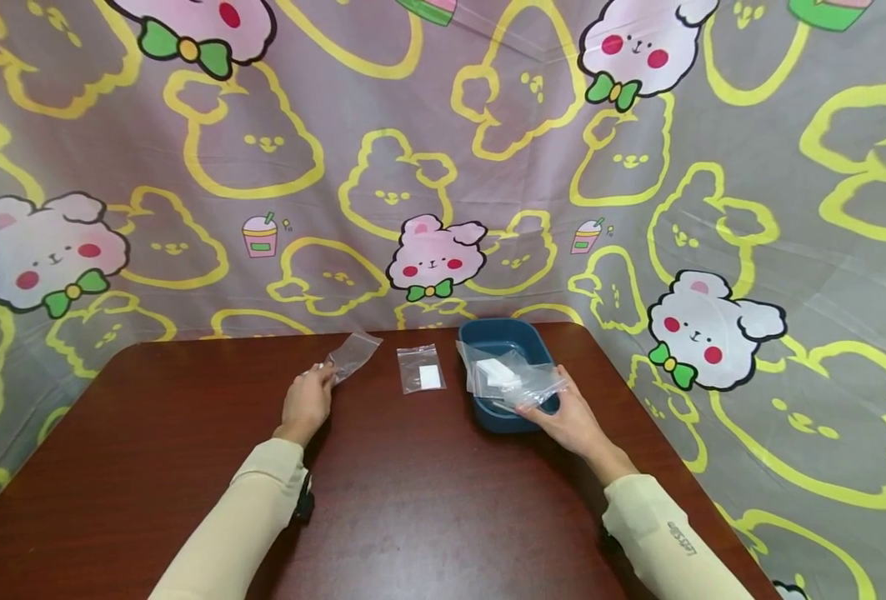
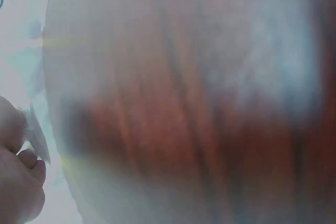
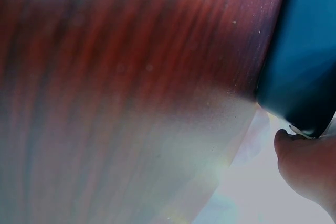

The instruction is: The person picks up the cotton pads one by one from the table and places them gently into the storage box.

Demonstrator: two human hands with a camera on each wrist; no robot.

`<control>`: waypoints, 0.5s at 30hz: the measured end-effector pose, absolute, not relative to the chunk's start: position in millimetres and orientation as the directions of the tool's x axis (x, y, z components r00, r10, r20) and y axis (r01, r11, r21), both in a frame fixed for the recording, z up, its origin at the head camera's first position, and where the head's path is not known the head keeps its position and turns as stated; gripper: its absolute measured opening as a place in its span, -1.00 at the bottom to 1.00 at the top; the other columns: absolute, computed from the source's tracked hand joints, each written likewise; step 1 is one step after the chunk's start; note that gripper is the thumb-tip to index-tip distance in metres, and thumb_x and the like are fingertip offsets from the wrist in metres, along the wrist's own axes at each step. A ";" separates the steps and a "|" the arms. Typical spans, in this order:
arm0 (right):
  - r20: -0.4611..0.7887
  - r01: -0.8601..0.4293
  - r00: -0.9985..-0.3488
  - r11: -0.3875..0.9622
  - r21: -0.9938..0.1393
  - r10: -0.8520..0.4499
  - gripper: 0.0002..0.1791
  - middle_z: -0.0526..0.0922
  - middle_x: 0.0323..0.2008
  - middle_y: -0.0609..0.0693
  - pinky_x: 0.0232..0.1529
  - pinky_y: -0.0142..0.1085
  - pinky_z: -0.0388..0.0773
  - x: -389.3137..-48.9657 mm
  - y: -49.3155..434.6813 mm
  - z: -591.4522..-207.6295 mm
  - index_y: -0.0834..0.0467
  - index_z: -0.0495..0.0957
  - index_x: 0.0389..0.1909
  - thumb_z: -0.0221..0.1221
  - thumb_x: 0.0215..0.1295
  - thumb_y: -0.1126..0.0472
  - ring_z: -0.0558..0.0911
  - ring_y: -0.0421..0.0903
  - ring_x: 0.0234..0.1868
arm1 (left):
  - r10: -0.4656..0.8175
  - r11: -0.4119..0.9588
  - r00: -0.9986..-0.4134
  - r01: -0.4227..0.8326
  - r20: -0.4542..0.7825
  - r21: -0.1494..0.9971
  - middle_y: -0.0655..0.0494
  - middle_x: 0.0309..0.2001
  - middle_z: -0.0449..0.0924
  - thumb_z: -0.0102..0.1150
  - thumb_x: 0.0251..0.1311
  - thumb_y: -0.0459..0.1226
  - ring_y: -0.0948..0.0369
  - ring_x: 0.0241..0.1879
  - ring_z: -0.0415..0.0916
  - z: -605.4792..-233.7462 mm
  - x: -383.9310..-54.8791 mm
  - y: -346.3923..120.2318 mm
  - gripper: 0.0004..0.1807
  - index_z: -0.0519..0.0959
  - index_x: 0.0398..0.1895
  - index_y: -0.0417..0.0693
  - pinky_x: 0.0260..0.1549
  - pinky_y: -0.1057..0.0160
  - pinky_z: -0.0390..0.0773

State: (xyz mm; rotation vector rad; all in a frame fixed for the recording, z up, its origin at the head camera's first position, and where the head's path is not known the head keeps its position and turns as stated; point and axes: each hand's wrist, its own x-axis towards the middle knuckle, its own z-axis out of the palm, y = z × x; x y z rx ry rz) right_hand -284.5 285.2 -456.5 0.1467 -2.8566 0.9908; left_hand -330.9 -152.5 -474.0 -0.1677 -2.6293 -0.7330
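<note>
My left hand [image 1: 309, 402] pinches a clear zip bag [image 1: 356, 354] close over the left-middle of the table. In the left wrist view, part of that hand [image 2: 21, 182] shows at the left edge with a bit of clear plastic at the fingertips. On the right, my right hand [image 1: 568, 419] grips several clear plastic bags [image 1: 536, 385] with white pieces [image 1: 497, 373] in them, over a blue plastic tub [image 1: 506, 423]. Between the hands lies another clear zip bag [image 1: 411, 379] holding a small white rectangle [image 1: 430, 377]. The right wrist view shows the right thumb beside the tub [image 3: 302, 51].
A dark reddish-brown table [image 1: 412, 517] carries everything, its back edge close to a grey patterned cloth [image 1: 322, 217]. The same cloth hangs along the table's right side [image 1: 825, 333]. The tub stands near the back right corner.
</note>
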 end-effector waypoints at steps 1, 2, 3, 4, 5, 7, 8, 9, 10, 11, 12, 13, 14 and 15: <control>0.141 -0.130 -0.989 0.782 -0.610 -0.054 0.24 -0.10 0.42 0.24 0.25 0.16 0.08 -284.5 285.2 -456.6 0.26 -0.06 0.42 0.21 -0.10 -0.42 0.08 0.26 0.34 | 0.012 0.856 -0.907 0.228 0.422 0.464 -0.14 0.07 0.52 0.07 0.26 -0.34 -0.14 0.08 0.42 -472.7 -331.6 -152.8 -0.74 0.60 -0.03 -0.15 -0.05 -0.15 0.42; 0.143 -0.133 -0.988 0.783 -0.607 -0.056 0.24 -0.10 0.42 0.24 0.25 0.17 0.08 -284.4 285.4 -456.6 0.27 -0.07 0.42 0.21 -0.10 -0.42 0.08 0.26 0.34 | 0.020 0.858 -0.901 0.238 0.433 0.456 -0.15 0.06 0.52 0.07 0.26 -0.34 -0.14 0.07 0.43 -471.2 -332.3 -152.9 -0.74 0.60 -0.02 -0.15 -0.05 -0.15 0.42; 0.143 -0.131 -0.988 0.783 -0.607 -0.055 0.25 -0.11 0.42 0.24 0.25 0.16 0.08 -284.4 285.5 -456.7 0.28 -0.07 0.42 0.21 -0.10 -0.42 0.08 0.26 0.34 | 0.028 0.858 -0.897 0.248 0.441 0.450 -0.15 0.07 0.52 0.07 0.27 -0.33 -0.14 0.07 0.43 -469.7 -333.2 -153.0 -0.74 0.60 -0.02 -0.14 -0.05 -0.15 0.42; 0.142 -0.130 -0.988 0.784 -0.607 -0.053 0.25 -0.11 0.42 0.24 0.25 0.16 0.07 -284.4 285.5 -456.8 0.28 -0.07 0.42 0.21 -0.10 -0.42 0.07 0.26 0.34 | 0.032 0.856 -0.894 0.255 0.447 0.449 -0.13 0.07 0.51 0.06 0.27 -0.33 -0.13 0.08 0.42 -467.6 -334.0 -152.7 -0.74 0.60 -0.01 -0.14 -0.03 -0.15 0.41; 0.138 -0.123 -0.989 0.782 -0.611 -0.048 0.25 -0.11 0.42 0.23 0.26 0.15 0.07 -284.4 285.3 -456.8 0.27 -0.07 0.42 0.21 -0.10 -0.43 0.07 0.25 0.35 | 0.038 0.855 -0.890 0.264 0.454 0.446 -0.13 0.08 0.51 0.06 0.27 -0.33 -0.13 0.08 0.42 -465.4 -334.7 -152.6 -0.74 0.60 -0.01 -0.14 -0.03 -0.15 0.41; 0.135 -0.124 -0.990 0.781 -0.613 -0.050 0.25 -0.12 0.42 0.23 0.26 0.15 0.07 -284.7 285.1 -457.0 0.28 -0.08 0.42 0.21 -0.10 -0.43 0.06 0.25 0.35 | 0.042 0.852 -0.886 0.274 0.462 0.446 -0.12 0.08 0.51 0.06 0.28 -0.32 -0.11 0.10 0.41 -460.2 -335.9 -152.2 -0.74 0.60 -0.01 -0.13 -0.02 -0.14 0.41; 0.134 -0.124 -0.990 0.780 -0.613 -0.051 0.25 -0.12 0.42 0.23 0.26 0.16 0.07 -284.8 284.9 -457.0 0.27 -0.08 0.42 0.20 -0.10 -0.43 0.06 0.25 0.35 | 0.047 0.852 -0.882 0.281 0.469 0.442 -0.13 0.08 0.51 0.05 0.28 -0.32 -0.12 0.10 0.41 -457.6 -336.6 -152.3 -0.74 0.60 -0.01 -0.13 -0.03 -0.15 0.41; 0.133 -0.124 -0.990 0.781 -0.612 -0.053 0.25 -0.12 0.42 0.23 0.25 0.16 0.07 -284.9 284.6 -456.9 0.27 -0.08 0.42 0.20 -0.10 -0.43 0.06 0.25 0.35 | 0.051 0.852 -0.879 0.286 0.474 0.439 -0.12 0.09 0.50 0.05 0.28 -0.32 -0.11 0.11 0.41 -454.6 -337.2 -152.4 -0.74 0.60 -0.01 -0.12 -0.02 -0.15 0.41; 0.131 -0.120 -0.990 0.779 -0.615 -0.049 0.25 -0.12 0.42 0.22 0.26 0.15 0.07 -285.0 284.4 -457.2 0.26 -0.08 0.42 0.20 -0.11 -0.44 0.06 0.24 0.35 | 0.052 0.852 -0.876 0.290 0.480 0.437 -0.12 0.09 0.50 0.05 0.29 -0.32 -0.11 0.10 0.41 -451.1 -337.9 -152.2 -0.74 0.60 -0.01 -0.12 -0.04 -0.16 0.41; 0.130 -0.120 -0.990 0.779 -0.615 -0.049 0.25 -0.12 0.42 0.22 0.25 0.16 0.07 -285.3 284.5 -457.4 0.26 -0.08 0.42 0.20 -0.11 -0.44 0.06 0.24 0.35 | 0.053 0.851 -0.872 0.295 0.486 0.435 -0.11 0.09 0.50 0.05 0.28 -0.32 -0.10 0.10 0.41 -447.7 -338.5 -152.3 -0.74 0.60 -0.02 -0.12 -0.04 -0.16 0.42; 0.130 -0.119 -0.990 0.780 -0.615 -0.049 0.25 -0.12 0.42 0.22 0.25 0.16 0.07 -285.5 284.5 -457.6 0.26 -0.08 0.42 0.20 -0.11 -0.45 0.07 0.24 0.35 | 0.053 0.851 -0.869 0.297 0.492 0.434 -0.10 0.08 0.51 0.05 0.28 -0.32 -0.09 0.11 0.41 -444.3 -339.2 -152.5 -0.75 0.60 -0.02 -0.11 -0.05 -0.16 0.42; 0.130 -0.120 -0.990 0.780 -0.614 -0.051 0.26 -0.12 0.42 0.22 0.25 0.16 0.08 -285.7 284.6 -457.8 0.26 -0.08 0.42 0.19 -0.11 -0.45 0.07 0.25 0.35 | 0.053 0.851 -0.865 0.300 0.499 0.430 -0.09 0.08 0.51 0.05 0.29 -0.32 -0.09 0.11 0.41 -440.9 -339.9 -152.9 -0.75 0.60 -0.02 -0.11 -0.05 -0.16 0.42; 0.129 -0.120 -0.990 0.780 -0.615 -0.050 0.26 -0.12 0.42 0.22 0.25 0.16 0.07 -286.0 284.6 -458.0 0.25 -0.08 0.42 0.19 -0.11 -0.45 0.07 0.25 0.35 | 0.054 0.851 -0.861 0.304 0.505 0.427 -0.09 0.08 0.51 0.05 0.29 -0.32 -0.09 0.11 0.41 -437.5 -340.2 -153.4 -0.75 0.60 -0.02 -0.11 -0.05 -0.16 0.42; 0.128 -0.119 -0.990 0.781 -0.613 -0.051 0.26 -0.12 0.42 0.22 0.25 0.17 0.07 -286.3 284.9 -458.2 0.25 -0.08 0.42 0.19 -0.11 -0.45 0.07 0.25 0.35 | 0.053 0.851 -0.859 0.306 0.510 0.426 -0.08 0.09 0.51 0.04 0.29 -0.32 -0.09 0.11 0.41 -434.2 -340.5 -154.1 -0.75 0.60 -0.02 -0.11 -0.05 -0.16 0.42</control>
